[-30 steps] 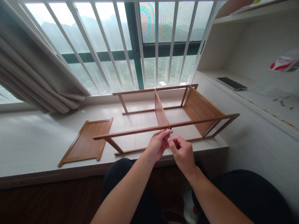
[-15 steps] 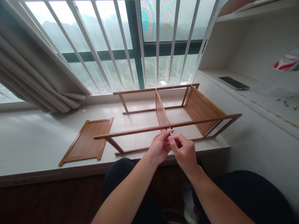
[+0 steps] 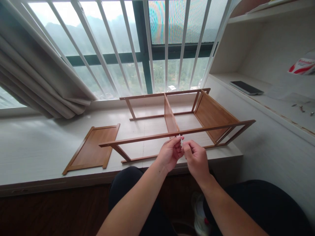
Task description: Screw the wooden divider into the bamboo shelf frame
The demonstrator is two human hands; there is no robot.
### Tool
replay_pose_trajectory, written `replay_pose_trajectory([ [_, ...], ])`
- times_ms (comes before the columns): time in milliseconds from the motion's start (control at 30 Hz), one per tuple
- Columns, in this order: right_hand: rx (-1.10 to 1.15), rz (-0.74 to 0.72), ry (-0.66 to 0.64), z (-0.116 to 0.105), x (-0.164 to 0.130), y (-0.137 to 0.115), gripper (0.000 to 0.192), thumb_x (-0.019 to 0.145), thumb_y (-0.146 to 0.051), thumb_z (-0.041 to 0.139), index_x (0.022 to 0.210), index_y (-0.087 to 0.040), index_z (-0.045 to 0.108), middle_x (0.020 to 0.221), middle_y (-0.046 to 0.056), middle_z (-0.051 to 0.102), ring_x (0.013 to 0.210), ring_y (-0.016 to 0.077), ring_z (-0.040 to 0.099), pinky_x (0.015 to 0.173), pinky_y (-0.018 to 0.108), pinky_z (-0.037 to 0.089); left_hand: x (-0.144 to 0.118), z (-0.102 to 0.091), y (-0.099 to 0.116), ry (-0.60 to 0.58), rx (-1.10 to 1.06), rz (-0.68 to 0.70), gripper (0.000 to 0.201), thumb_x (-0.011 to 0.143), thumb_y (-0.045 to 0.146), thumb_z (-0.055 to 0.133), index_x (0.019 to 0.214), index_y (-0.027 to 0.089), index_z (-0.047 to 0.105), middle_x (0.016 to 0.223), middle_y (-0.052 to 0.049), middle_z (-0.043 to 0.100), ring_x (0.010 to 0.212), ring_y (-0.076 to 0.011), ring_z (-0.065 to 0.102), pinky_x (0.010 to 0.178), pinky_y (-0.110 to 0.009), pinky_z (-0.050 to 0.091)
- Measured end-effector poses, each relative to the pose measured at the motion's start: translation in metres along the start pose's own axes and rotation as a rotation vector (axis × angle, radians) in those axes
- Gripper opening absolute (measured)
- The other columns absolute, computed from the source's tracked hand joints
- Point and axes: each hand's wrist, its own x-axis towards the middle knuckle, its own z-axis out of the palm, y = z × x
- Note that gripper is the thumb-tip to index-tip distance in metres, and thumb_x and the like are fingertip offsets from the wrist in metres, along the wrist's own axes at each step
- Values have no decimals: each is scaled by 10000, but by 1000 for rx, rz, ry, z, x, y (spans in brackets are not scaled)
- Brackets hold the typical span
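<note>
My right hand [image 3: 197, 160] is closed in a pinch on a thin silver metal rod, which looks like a hex key [image 3: 181, 140]. Its upper end meets the near rail [image 3: 145, 138] of a brown wooden shelf frame, where the middle shelf panel [image 3: 169, 113] joins. Against the rod, just below that rail, my left hand [image 3: 169, 154] has its thumb and fingers closed. Any screw head at the joint is too small to make out. The frame lies on its side, with an end panel [image 3: 216, 109] fitted at the right.
A loose wooden panel [image 3: 92, 147] lies left of the frame on the white window ledge [image 3: 31, 144]. At the right, a phone [image 3: 246, 88] and several small screws [image 3: 301, 108] rest on a shelf. A grey curtain [image 3: 41, 62] hangs left of the barred window.
My right hand has shifted slightly right, and the rod's lower end has tilted right with it. My left hand stays nearly in place; the frame has not visibly moved.
</note>
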Motion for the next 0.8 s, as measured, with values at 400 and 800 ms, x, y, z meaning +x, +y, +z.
replay_pose_trajectory([
  [400,961,500,-196,13,-10,2,294,918,-455,498,778,-201,543,488,-64,437,383,75,326,388,196,239,0,1,1,37,147,111,358,679,408,808,859,116,706,533,65,422,472,-68,446,461,-205,351],
  [800,1078,595,-212,16,-11,3,271,905,-432,515,756,-209,486,481,-89,355,384,64,221,369,183,218,1,1,1,60,189,159,310,684,379,805,816,112,717,544,57,432,484,-65,456,473,-200,333],
])
